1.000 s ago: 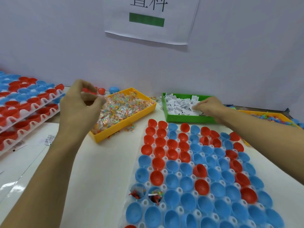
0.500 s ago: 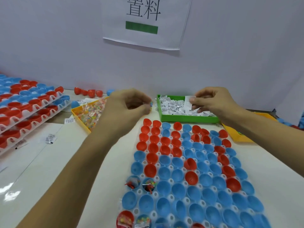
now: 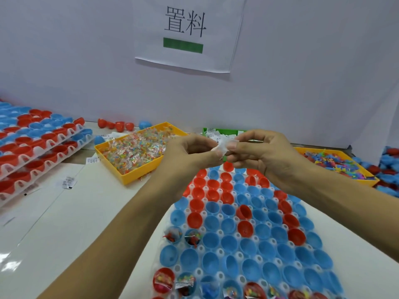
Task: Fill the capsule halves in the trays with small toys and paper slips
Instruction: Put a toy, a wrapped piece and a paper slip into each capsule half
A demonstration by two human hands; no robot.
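Where the two hands meet above the far end of the tray (image 3: 336, 275), the left hand (image 3: 190, 154) and the right hand (image 3: 262, 153) both pinch one white slip (image 3: 222, 146), thumbs and forefingers closed on it from either side, the other fingers curled. Whether the left hand also holds a toy packet cannot be told. Directly below the grip lie rows of red and blue capsule halves (image 3: 248, 225) seated in the tray; most are bare inside, while a few nearer the person, lower left of the grip, hold small toys (image 3: 192, 239). Left of the grip sits a yellow bin (image 3: 138, 176) of clear packets with coloured bits. Just behind it a green bin (image 3: 224, 132) shows paper slips. Right of the grip a second yellow bin (image 3: 367, 182) holds coloured toys. Far left, stacked trays (image 3: 43, 152) carry more halves.
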